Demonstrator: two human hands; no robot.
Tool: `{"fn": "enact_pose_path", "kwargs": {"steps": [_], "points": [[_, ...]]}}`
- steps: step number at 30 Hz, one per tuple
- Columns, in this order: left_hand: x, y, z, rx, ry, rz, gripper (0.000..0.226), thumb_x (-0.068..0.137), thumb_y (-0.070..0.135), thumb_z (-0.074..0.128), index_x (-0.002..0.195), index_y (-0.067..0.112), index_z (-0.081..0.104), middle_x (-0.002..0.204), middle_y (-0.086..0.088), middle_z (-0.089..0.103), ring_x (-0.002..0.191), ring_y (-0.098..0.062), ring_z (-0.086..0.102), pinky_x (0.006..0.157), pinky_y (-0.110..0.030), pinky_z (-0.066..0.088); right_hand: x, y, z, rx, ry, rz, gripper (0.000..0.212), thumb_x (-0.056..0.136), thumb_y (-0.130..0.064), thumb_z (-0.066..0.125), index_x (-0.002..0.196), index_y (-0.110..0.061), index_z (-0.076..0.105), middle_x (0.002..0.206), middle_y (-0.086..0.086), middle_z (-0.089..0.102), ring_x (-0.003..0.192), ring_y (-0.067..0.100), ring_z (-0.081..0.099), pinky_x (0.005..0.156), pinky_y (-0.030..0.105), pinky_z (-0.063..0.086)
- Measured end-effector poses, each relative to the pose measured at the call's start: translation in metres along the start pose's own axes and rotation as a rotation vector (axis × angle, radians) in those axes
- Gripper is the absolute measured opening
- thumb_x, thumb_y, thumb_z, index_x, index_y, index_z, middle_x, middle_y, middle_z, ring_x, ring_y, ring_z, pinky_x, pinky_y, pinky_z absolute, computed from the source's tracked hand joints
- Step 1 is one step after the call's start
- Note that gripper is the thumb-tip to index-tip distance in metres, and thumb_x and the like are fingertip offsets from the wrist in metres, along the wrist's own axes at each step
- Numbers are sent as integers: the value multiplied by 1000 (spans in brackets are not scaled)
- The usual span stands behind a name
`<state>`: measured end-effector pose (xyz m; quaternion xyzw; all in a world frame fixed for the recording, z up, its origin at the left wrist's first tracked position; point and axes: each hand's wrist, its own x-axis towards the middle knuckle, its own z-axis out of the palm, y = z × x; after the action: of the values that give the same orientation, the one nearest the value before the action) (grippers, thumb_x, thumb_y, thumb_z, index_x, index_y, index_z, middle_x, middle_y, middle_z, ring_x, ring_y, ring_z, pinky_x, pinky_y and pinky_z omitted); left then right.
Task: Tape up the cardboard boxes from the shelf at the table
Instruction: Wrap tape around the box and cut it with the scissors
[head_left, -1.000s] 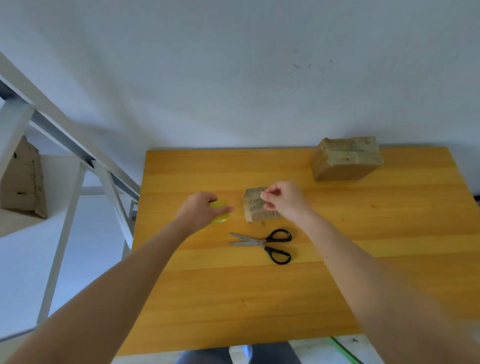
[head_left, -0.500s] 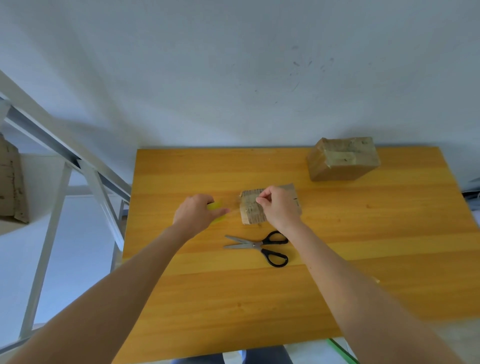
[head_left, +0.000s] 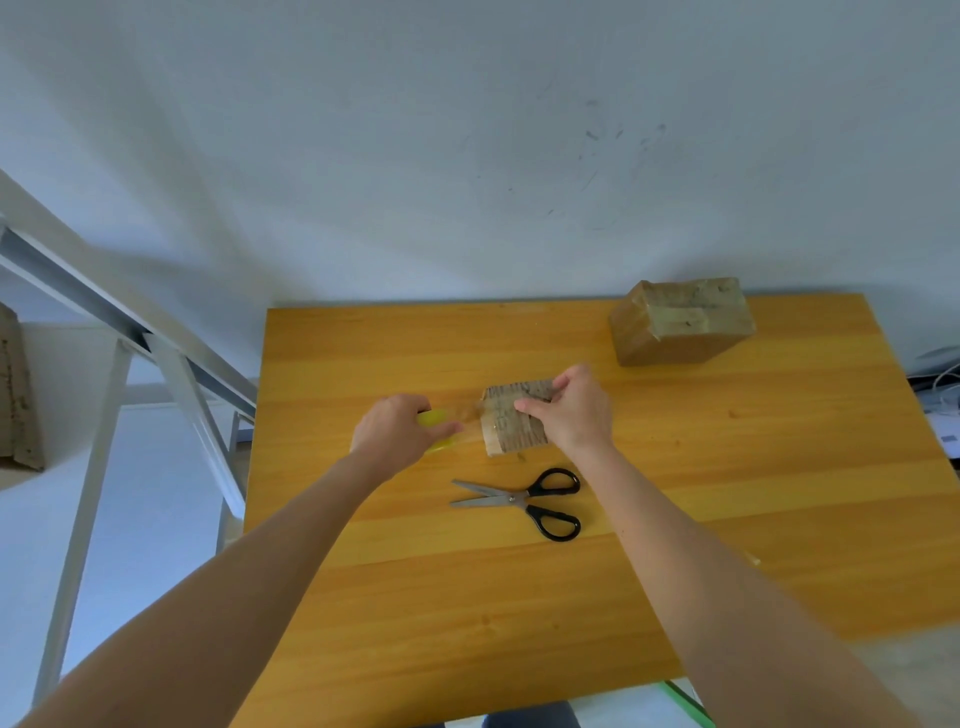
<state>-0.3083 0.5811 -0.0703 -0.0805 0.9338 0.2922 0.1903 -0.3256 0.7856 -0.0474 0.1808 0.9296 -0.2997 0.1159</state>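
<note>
Head view, I saw left hand (head_left: 395, 434) curled round yellow tape roll (head_left: 435, 422), right hand (head_left: 574, 410) beside it gripped small cardboard box (head_left: 506, 428) on table (head_left: 753, 519), scissors (head_left: 519, 501) just nearside of that hand, taped box (head_left: 680, 325) beyond it

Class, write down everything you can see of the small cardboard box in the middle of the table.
The small box is worn brown cardboard, lying flat on the table just beyond the scissors. The right hand grips it from above, thumb on top, fingers over the far edge. A strip of clear tape seems to run from its left side to the yellow tape roll in the left hand.
</note>
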Motion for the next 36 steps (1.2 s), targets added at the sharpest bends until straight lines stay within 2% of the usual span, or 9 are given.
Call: {"fn": "enact_pose_path", "kwargs": {"steps": [3, 5, 8, 11, 15, 19, 25, 32, 36], "points": [[3, 0, 1, 16, -13, 12, 68, 82, 61, 63, 127, 10, 59, 74, 1, 62, 67, -18, 60, 56, -29, 47, 2, 6, -3, 339, 3, 118, 19, 88, -20, 71, 99, -9, 60, 104, 6, 64, 90, 17, 60, 67, 22, 47], [5, 0, 3, 21, -15, 21, 65, 81, 61, 64, 122, 11, 62, 85, -3, 67, 75, -21, 63, 63, -34, 52, -2, 4, -5, 322, 23, -9, 20, 90, -23, 68, 103, -9, 59, 101, 3, 62, 94, 19, 61, 71, 20, 48], [8, 1, 9, 11, -22, 29, 62, 80, 60, 65, 119, 11, 64, 100, -6, 69, 86, -24, 63, 68, -34, 52, -10, -6, -5, -98, -91, -387, 72, 75, -53, 75, 128, -11, 50, 120, 0, 52, 115, 16, 49, 100, 32, 42], [7, 5, 11, -3, -32, 31, 60, 80, 59, 67, 116, 11, 65, 101, -5, 68, 89, -25, 61, 63, -30, 42, -13, -15, 0, -621, -306, -641, 119, 65, -60, 79, 153, -12, 16, 158, 7, 17, 146, 24, 16, 119, 44, 14], [4, 5, 9, -13, -14, 30, 50, 79, 57, 68, 70, 11, 51, 59, 6, 45, 63, -20, 44, 51, -30, 30, -11, -12, 12, -964, -241, -779, 120, 70, -44, 84, 154, -6, 7, 158, 11, 17, 145, 26, 19, 119, 40, 19], [-2, 6, -2, -70, -1, 52, 52, 79, 52, 71, 65, 8, 48, 62, -12, 45, 57, -25, 38, 48, -30, 25, -12, -13, 9, -823, -170, -783, 85, 78, -19, 79, 145, -6, 28, 146, 9, 38, 136, 25, 35, 114, 36, 30], [-2, 7, -28, -39, 88, 114, 56, 77, 63, 66, 59, 18, 38, 53, 3, 39, 56, -20, 38, 53, -33, 28, -18, -22, -11, -551, -228, -742, 87, 73, -20, 82, 142, -9, 30, 143, 7, 39, 130, 23, 38, 105, 33, 37], [-12, 1, -60, -250, 5, 303, 48, 74, 54, 55, 58, 19, 26, 57, 6, 21, 53, -10, 20, 52, -28, 15, -17, -23, -22, -366, -234, -676, 89, 70, -23, 84, 140, -11, 30, 135, 4, 41, 122, 21, 42, 90, 28, 42], [-9, 5, -75, -93, 91, 305, 52, 87, 36, 67, 57, 17, 28, 55, 4, 24, 51, -11, 24, 49, -26, 17, -20, -22, -23, -207, -266, -668, 89, 67, -24, 86, 138, -12, 34, 130, 2, 42, 114, 17, 46, 84, 29, 42]]}}
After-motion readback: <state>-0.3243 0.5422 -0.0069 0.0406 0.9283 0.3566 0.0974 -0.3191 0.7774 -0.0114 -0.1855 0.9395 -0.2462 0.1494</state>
